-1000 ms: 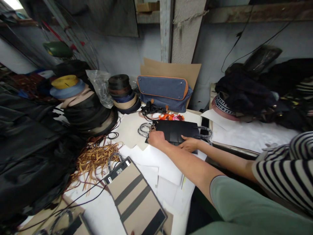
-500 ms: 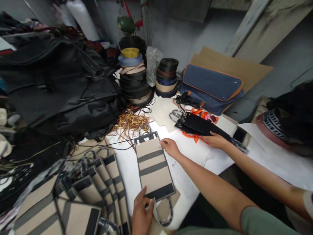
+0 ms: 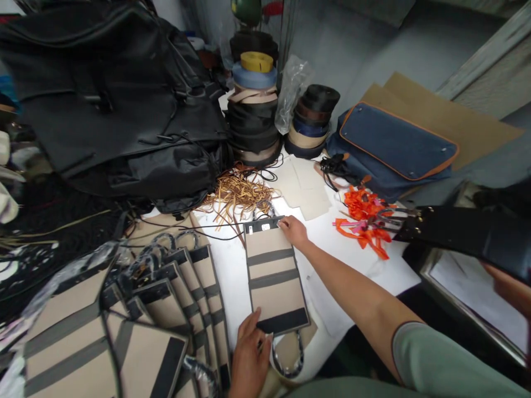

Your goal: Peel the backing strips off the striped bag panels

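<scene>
I have the striped bag [image 3: 271, 293] lying flat on the white-covered surface [image 3: 228, 265] in front of me, one dark looped handle [image 3: 301, 359] at its near end and more loops at its far end. My right hand [image 3: 292, 231] is at its far right corner, fingertips drawn together on the dark band beside the white labels; I cannot tell whether that grip is pinching the edge or only pressing it. My left hand [image 3: 251, 351] is at the near left corner, its index finger against the edge and the thumb parted from it, so I read that grip as loose. To the left I see a fanned pile of similar bags [image 3: 149, 315], with a big black bag [image 3: 112, 110] behind it. Past the far end lie tangled tan strips [image 3: 243, 193], with two stacks of rolled strap, a taller one [image 3: 254, 124] and a shorter one [image 3: 307, 124], farther back. Right of those, a blue bag [image 3: 394, 141] with orange trim leans by brown board [image 3: 431, 105]. Orange ribbons [image 3: 360, 204] lie near the handles of a black panel [image 3: 468, 232] at the right, with another person's blurred hand [image 3: 508, 287] just below it.
</scene>
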{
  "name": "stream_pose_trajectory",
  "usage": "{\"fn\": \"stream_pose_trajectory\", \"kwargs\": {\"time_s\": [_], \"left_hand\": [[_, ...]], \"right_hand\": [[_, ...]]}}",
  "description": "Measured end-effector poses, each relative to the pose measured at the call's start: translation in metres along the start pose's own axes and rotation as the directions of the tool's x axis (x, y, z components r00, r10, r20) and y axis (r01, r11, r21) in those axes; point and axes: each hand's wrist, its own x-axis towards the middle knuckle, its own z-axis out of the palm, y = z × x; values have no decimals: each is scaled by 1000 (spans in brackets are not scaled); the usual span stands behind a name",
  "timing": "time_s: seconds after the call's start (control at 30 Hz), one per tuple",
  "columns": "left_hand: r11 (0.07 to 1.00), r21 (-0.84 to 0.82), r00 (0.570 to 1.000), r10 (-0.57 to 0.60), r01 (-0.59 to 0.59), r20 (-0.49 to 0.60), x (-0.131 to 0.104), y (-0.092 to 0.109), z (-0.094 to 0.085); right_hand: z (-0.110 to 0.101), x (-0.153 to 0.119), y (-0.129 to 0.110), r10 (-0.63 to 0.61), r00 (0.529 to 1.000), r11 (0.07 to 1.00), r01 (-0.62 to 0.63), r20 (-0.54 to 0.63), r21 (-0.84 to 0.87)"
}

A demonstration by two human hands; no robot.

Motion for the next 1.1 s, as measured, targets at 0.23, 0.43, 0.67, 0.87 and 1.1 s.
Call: {"fn": "stream_pose_trajectory", "kwargs": {"time_s": [0.23, 0.43, 0.67, 0.87, 1.1], "left_hand": [[999, 41, 998, 33, -36, 53, 5, -11, 1], [1000, 22, 998, 16, -17, 55, 5, -13, 1], [998, 43, 998, 37, -39, 41, 5, -10, 0], [998, 55, 998, 39, -42, 47, 4, -7, 0], [984, -140, 994, -103, 106, 32, 4, 9, -11]], "right_hand": [[14, 2, 5, -68, 996, 987, 59, -57, -150], [1, 15, 11, -108, 992, 984, 117, 70, -133], [3, 17, 11, -108, 993, 979, 114, 44, -167], [3, 31, 12, 140, 987, 990, -142, 79, 17], [-21, 31, -15, 285, 958, 944, -288, 42, 159]]}}
